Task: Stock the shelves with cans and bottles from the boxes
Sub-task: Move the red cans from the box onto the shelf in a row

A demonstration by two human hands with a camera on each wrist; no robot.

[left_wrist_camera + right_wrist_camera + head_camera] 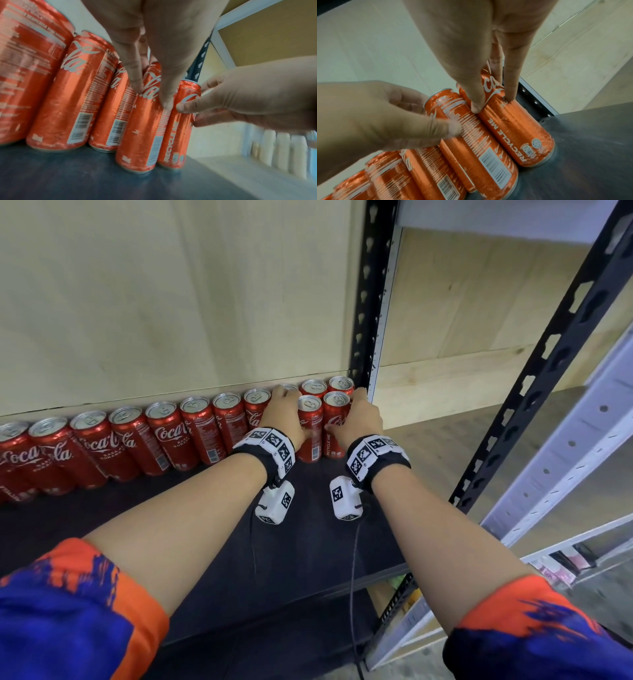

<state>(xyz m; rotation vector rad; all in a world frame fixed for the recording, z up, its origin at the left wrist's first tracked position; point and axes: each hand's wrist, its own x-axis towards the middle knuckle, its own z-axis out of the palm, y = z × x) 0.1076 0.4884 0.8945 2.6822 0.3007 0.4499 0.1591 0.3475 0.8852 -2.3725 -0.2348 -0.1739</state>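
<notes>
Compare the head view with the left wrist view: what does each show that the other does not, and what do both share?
Head view only: silver can tops, the long back row of cans and both wrist bands.
Left wrist view only: pale bottles on a neighbouring shelf and barcodes low on the cans.
Both: the left hand and right hand gripping the two front cans on the dark shelf.

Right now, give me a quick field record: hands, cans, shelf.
left hand: grips front-row can, second from the post
right hand: grips "RECYCLE ME" can beside the post
back row: red Coca-Cola cans upright along the plywood wall
front row: only those two cans, touching
shelf: dark board
post: black, perforated, at the right end
</notes>
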